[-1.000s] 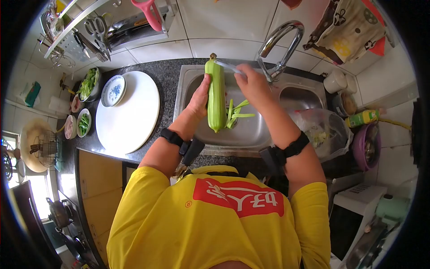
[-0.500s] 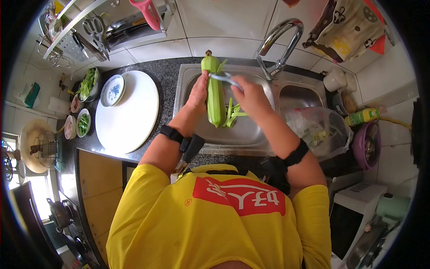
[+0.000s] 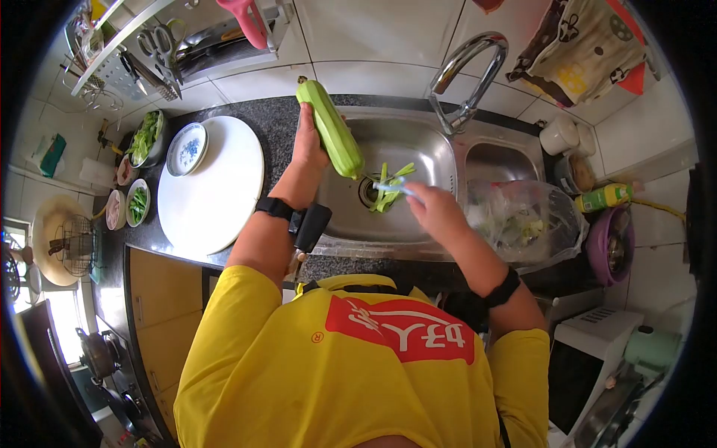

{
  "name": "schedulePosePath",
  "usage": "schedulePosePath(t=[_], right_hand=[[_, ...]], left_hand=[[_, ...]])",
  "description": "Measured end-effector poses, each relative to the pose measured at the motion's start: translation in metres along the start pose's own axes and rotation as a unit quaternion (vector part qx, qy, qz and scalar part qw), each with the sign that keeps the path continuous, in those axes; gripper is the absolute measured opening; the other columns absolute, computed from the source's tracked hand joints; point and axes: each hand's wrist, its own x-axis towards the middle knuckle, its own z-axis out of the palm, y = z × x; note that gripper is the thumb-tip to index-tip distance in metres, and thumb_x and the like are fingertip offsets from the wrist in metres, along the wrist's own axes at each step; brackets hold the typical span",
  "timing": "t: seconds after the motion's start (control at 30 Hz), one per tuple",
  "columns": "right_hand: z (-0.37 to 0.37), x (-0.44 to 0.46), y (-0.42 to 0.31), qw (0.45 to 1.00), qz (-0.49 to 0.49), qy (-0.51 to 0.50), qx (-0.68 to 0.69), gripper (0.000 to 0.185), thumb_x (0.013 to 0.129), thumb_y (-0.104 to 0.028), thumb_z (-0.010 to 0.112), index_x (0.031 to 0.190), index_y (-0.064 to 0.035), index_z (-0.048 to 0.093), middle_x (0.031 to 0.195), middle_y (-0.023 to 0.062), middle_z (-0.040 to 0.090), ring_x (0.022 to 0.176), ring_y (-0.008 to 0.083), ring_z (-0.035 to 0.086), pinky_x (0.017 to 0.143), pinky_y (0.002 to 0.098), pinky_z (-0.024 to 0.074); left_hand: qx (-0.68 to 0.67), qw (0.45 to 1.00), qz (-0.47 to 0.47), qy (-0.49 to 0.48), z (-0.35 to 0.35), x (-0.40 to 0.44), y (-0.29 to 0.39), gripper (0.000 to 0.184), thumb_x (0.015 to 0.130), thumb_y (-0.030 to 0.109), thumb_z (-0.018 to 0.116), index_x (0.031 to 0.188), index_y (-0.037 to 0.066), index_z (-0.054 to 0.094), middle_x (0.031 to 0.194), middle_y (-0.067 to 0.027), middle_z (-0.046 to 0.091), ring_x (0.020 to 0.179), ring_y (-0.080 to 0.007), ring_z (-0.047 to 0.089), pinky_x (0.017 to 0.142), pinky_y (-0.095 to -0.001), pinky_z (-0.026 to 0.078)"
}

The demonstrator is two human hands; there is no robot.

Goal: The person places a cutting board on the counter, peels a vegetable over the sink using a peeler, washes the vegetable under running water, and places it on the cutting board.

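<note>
A long pale-green gourd, like a zucchini, is tilted above the left part of the sink, its stem end toward the wall. My left hand is wrapped round its left side and underside. In my right hand is a light-blue peeler, lower over the sink and apart from the gourd. Green peel strips lie in the steel sink by the drain, partly behind the peeler.
A white round board bearing a blue-patterned bowl lies to the left, with several food bowls beyond. The faucet arches behind the sink. To the right are a clear plastic bag and a purple basin.
My left hand has moved left with the gourd, which now leans leftward at its stem end. My right hand has drawn the peeler off the gourd and down toward the peel strips.
</note>
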Motion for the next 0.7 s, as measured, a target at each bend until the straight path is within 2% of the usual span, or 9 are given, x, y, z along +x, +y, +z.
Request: schedulePosePath(t=[0.07, 0.1, 0.13, 0.3, 0.33, 0.43, 0.57, 0.63, 0.7], right_hand=[[-0.009, 0.011, -0.004, 0.999, 0.025, 0.024, 0.033, 0.023, 0.082, -0.013, 0.057, 0.104, -0.0074, 0.056, 0.074, 0.0164, 0.060, 0.063, 0.0300, 0.059, 0.057, 0.0350, 0.0462], [-0.013, 0.017, -0.008, 0.995, 0.051, 0.049, 0.064, 0.022, 0.082, -0.013, 0.057, 0.103, -0.0062, 0.056, 0.072, 0.0164, 0.060, 0.061, 0.0284, 0.058, 0.056, 0.0335, 0.0456], [-0.015, 0.024, -0.010, 0.993, 0.037, 0.074, 0.080, 0.021, 0.080, -0.011, 0.059, 0.099, -0.0062, 0.054, 0.074, 0.0201, 0.061, 0.067, 0.0363, 0.060, 0.058, 0.0408, 0.0465], [-0.021, 0.048, -0.022, 0.991, 0.024, 0.104, 0.081, 0.020, 0.081, -0.012, 0.058, 0.099, -0.0057, 0.053, 0.075, 0.0199, 0.061, 0.068, 0.0362, 0.060, 0.058, 0.0401, 0.0468], [-0.022, 0.053, -0.023, 0.991, 0.016, 0.115, 0.069, 0.020, 0.081, -0.013, 0.057, 0.099, -0.0056, 0.052, 0.075, 0.0196, 0.061, 0.068, 0.0362, 0.060, 0.059, 0.0399, 0.0469], [-0.031, 0.063, -0.033, 0.990, 0.030, 0.115, 0.075, 0.020, 0.081, -0.014, 0.058, 0.098, -0.0052, 0.053, 0.075, 0.0190, 0.061, 0.069, 0.0357, 0.060, 0.059, 0.0401, 0.0473], [-0.035, 0.078, -0.043, 0.989, 0.039, 0.123, 0.072, 0.020, 0.081, -0.015, 0.057, 0.098, -0.0053, 0.053, 0.075, 0.0191, 0.061, 0.070, 0.0359, 0.060, 0.061, 0.0412, 0.0474], [-0.037, 0.085, -0.047, 0.992, 0.068, 0.109, 0.008, 0.023, 0.083, -0.023, 0.056, 0.103, -0.0133, 0.055, 0.075, 0.0093, 0.063, 0.069, 0.0253, 0.062, 0.060, 0.0338, 0.0462], [-0.034, 0.094, -0.044, 0.991, 0.043, 0.121, 0.032, 0.021, 0.082, -0.019, 0.056, 0.101, -0.0097, 0.055, 0.076, 0.0144, 0.062, 0.070, 0.0312, 0.061, 0.062, 0.0380, 0.0469]], left_hand=[[-0.043, 0.997, -0.027, -0.050, 0.001, -0.006, -0.001, 0.057, 0.087, 0.058, 0.034, 0.119, 0.013, 0.045, 0.106, -0.0104, 0.054, 0.096, -0.0252, 0.054, 0.083, -0.0476, 0.044], [-0.041, 0.998, -0.027, -0.049, 0.005, -0.011, -0.002, 0.057, 0.087, 0.058, 0.034, 0.119, 0.013, 0.045, 0.106, -0.0104, 0.054, 0.096, -0.0252, 0.054, 0.083, -0.0476, 0.044], [-0.075, 0.995, -0.056, -0.045, 0.010, -0.017, -0.002, 0.058, 0.087, 0.058, 0.032, 0.119, 0.012, 0.044, 0.102, -0.0103, 0.055, 0.094, -0.0253, 0.054, 0.080, -0.0465, 0.045], [-0.075, 0.987, -0.113, -0.082, 0.015, -0.032, -0.011, 0.069, 0.081, 0.068, 0.032, 0.115, 0.011, 0.049, 0.103, -0.0130, 0.056, 0.090, -0.0250, 0.056, 0.077, -0.0418, 0.047], [-0.059, 0.984, -0.133, -0.106, 0.011, -0.029, -0.014, 0.075, 0.077, 0.072, 0.035, 0.109, 0.006, 0.053, 0.092, -0.0126, 0.059, 0.080, -0.0249, 0.058, 0.071, -0.0382, 0.049], [-0.022, 0.981, -0.168, -0.094, 0.012, -0.033, -0.016, 0.075, 0.075, 0.072, 0.039, 0.103, 0.003, 0.054, 0.083, -0.0116, 0.059, 0.072, -0.0240, 0.059, 0.067, -0.0355, 0.051], [0.029, 0.981, -0.155, -0.115, 0.015, -0.039, -0.015, 0.065, 0.079, 0.064, 0.045, 0.102, 0.004, 0.054, 0.083, -0.0113, 0.059, 0.071, -0.0229, 0.060, 0.066, -0.0358, 0.051], [0.054, 0.982, -0.131, -0.121, 0.020, -0.044, -0.015, 0.062, 0.080, 0.062, 0.045, 0.103, 0.004, 0.054, 0.084, -0.0110, 0.060, 0.072, -0.0229, 0.060, 0.066, -0.0359, 0.051], [0.079, 0.983, -0.106, -0.128, 0.022, -0.045, -0.015, 0.060, 0.082, 0.059, 0.045, 0.104, 0.005, 0.054, 0.084, -0.0108, 0.060, 0.072, -0.0228, 0.060, 0.065, -0.0361, 0.051]])
